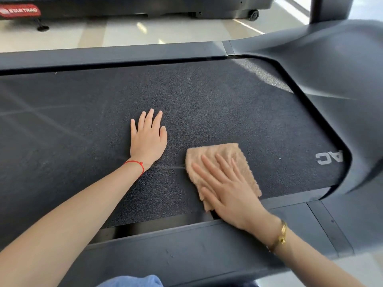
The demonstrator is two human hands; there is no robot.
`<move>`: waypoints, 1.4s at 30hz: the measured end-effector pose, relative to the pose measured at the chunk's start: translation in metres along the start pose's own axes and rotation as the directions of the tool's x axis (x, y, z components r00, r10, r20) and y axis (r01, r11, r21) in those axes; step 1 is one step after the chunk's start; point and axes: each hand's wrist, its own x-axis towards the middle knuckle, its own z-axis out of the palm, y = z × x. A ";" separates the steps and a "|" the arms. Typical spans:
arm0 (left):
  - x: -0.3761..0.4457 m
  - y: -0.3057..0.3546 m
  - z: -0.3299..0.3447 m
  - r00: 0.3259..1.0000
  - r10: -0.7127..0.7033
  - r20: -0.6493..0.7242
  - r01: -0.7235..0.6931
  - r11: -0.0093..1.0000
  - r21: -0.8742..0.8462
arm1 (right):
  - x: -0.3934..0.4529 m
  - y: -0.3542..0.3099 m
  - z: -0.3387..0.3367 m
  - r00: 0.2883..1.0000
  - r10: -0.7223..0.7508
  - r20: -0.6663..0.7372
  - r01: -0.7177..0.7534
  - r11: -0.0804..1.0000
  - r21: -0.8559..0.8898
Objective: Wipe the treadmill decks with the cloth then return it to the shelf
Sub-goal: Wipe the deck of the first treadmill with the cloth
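Head view: we crouch at the side of a treadmill, arms reaching across it; blue trouser knee at bottom edge.
Near side rail [176, 251]: dark grey plastic strip closest to us, scuffed; our right wrist crosses above it.
Right hand [226, 189]: flat, fingers straight and spread, palm pressing down on the cloth; nothing curled round it. Gold bracelet on that wrist.
Cloth [228, 158]: tan terry rag, folded into a rough pad, lying on the near part of the belt just beside the rail, right of centre; its far corner sticks out past our fingertips.
Cloth handling: we judge it light, soft, floppy, grippy on the textured belt; it likely bunches if pushed from one edge, so flat palm pressure over the middle suits wiping. For carrying to the shelf, pinch a folded edge or scoop the whole pad; no breakage risk.
Left hand [148, 137]: flat on the belt, fingers straight, bracing, holding nothing; well apart from the cloth. Red string on wrist.
Belt [207, 100]: black, rough-grained, faint pale streaks; partial white lettering at right.
Motor hood [342, 69]: smooth dark housing, far right.
Far side rail [103, 56]: beyond the belt.
Second treadmill [145, 7]: across pale floor, red logo plate.
Shelf: not in view.
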 end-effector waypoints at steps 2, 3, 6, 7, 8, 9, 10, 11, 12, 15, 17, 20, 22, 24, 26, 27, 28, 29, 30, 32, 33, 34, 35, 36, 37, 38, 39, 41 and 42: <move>-0.001 0.000 -0.001 1.000 0.000 0.004 0.000 1.000 -0.001 | -0.010 -0.007 0.006 0.997 -0.079 0.008 0.079 0.997 0.005; -0.002 0.001 -0.002 1.000 0.001 0.007 -0.001 1.000 -0.004 | -0.011 -0.005 0.006 0.996 -0.094 0.004 0.094 0.995 0.019; -0.004 0.000 -0.004 1.000 0.010 0.015 -0.009 1.000 -0.011 | -0.009 0.011 0.003 0.996 -0.087 -0.020 0.088 0.995 0.056; -0.005 0.000 -0.004 1.000 0.015 0.017 -0.015 1.000 -0.013 | -0.006 0.018 0.001 0.997 -0.069 -0.026 0.071 0.996 0.055; -0.006 -0.001 -0.005 1.000 0.022 0.020 -0.021 1.000 -0.016 | -0.002 0.026 -0.001 0.998 -0.044 -0.032 0.046 0.998 0.049; -0.008 -0.002 -0.006 0.999 0.028 0.024 -0.027 0.999 -0.021 | 0.004 0.035 -0.003 0.999 -0.015 -0.039 0.017 0.999 0.043; -0.009 -0.004 -0.007 0.999 0.034 0.029 -0.034 0.999 -0.028 | 0.011 0.043 -0.005 0.999 0.016 -0.047 -0.014 0.999 0.044; -0.011 -0.006 -0.008 0.999 0.041 0.034 -0.040 0.999 -0.034 | 0.020 0.052 -0.007 0.997 0.048 -0.057 -0.045 0.998 0.051; -0.014 -0.008 -0.009 0.998 0.048 0.039 -0.046 0.998 -0.037 | 0.030 0.059 -0.009 0.995 0.076 -0.069 -0.072 0.996 0.060; -0.024 -0.018 -0.013 0.998 0.051 0.047 -0.050 0.998 -0.025 | 0.070 0.071 -0.013 0.987 0.126 -0.098 -0.121 0.991 0.052; -0.031 -0.026 -0.016 0.999 0.022 0.048 -0.021 1.000 -0.023 | 0.098 0.065 -0.012 0.988 0.120 -0.101 -0.116 0.992 0.038; -0.042 -0.040 -0.021 0.998 -0.039 0.049 0.039 0.999 -0.002 | 0.133 0.038 -0.010 0.996 0.040 -0.077 -0.038 0.999 0.020; -0.049 -0.053 -0.024 0.996 -0.075 0.048 0.074 0.997 0.024 | 0.144 0.012 -0.006 0.997 -0.065 -0.044 0.066 0.998 0.005; -0.052 -0.065 -0.027 0.994 -0.101 0.046 0.100 0.994 0.043 | 0.142 -0.015 0.000 0.983 -0.184 -0.018 0.184 0.983 -0.012; -0.053 -0.074 -0.028 0.993 -0.107 0.052 0.105 0.994 0.042 | 0.130 -0.033 0.007 0.955 -0.296 -0.003 0.295 0.955 -0.017; -0.053 -0.077 -0.029 0.993 -0.103 0.055 0.101 0.994 0.039 | 0.125 -0.036 0.009 0.939 -0.343 0.001 0.343 0.939 -0.015; -0.052 -0.079 -0.029 0.993 -0.097 0.060 0.095 0.995 0.037 | 0.122 -0.035 0.010 0.926 -0.377 0.005 0.377 0.926 -0.009; -0.050 -0.081 -0.029 0.993 -0.091 0.068 0.089 0.995 0.038 | 0.121 -0.030 0.010 0.918 -0.396 0.008 0.396 0.918 0.000; -0.049 -0.083 -0.029 0.993 -0.089 0.077 0.086 0.995 0.043 | 0.124 -0.024 0.009 0.916 -0.401 0.007 0.401 0.916 0.006; -0.045 -0.089 -0.030 0.992 -0.088 0.090 0.084 0.995 0.052 | 0.139 -0.010 0.004 0.927 -0.374 -0.004 0.374 0.927 0.007; -0.043 -0.092 -0.030 0.992 -0.088 0.094 0.084 0.995 0.052 | 0.151 -0.004 0.002 0.940 -0.340 -0.010 0.341 0.940 0.010; -0.041 -0.095 -0.031 0.991 -0.086 0.098 0.081 0.995 0.052 | 0.166 0.002 -0.001 0.955 -0.295 -0.019 0.295 0.955 0.012; -0.040 -0.097 -0.032 0.991 -0.084 0.101 0.079 0.995 0.055 | 0.181 0.006 -0.004 0.970 -0.241 -0.030 0.242 0.970 0.010; -0.038 -0.099 -0.032 0.991 -0.080 0.106 0.074 0.996 0.058 | 0.198 0.008 -0.006 0.982 -0.185 -0.041 0.185 0.983 0.006; -0.036 -0.101 -0.032 0.991 -0.075 0.111 0.068 0.996 0.061 | 0.214 0.007 -0.007 0.990 -0.130 -0.051 0.131 0.991 0.002; -0.034 -0.103 -0.032 0.991 -0.069 0.112 0.063 0.996 0.061 | 0.226 0.002 -0.008 0.995 -0.085 -0.057 0.085 0.996 -0.002; -0.032 -0.106 -0.032 0.992 -0.066 0.111 0.060 0.997 0.059 | 0.236 -0.006 -0.007 0.997 -0.052 -0.061 0.052 0.999 -0.009; -0.030 -0.113 -0.034 0.993 -0.064 0.100 0.059 0.997 0.052 | 0.242 -0.029 -0.002 0.997 -0.041 -0.062 0.039 0.999 -0.032; -0.030 -0.116 -0.034 0.994 -0.064 0.093 0.060 0.997 0.051 | 0.240 -0.042 0.001 0.996 -0.067 -0.056 0.065 0.997 -0.041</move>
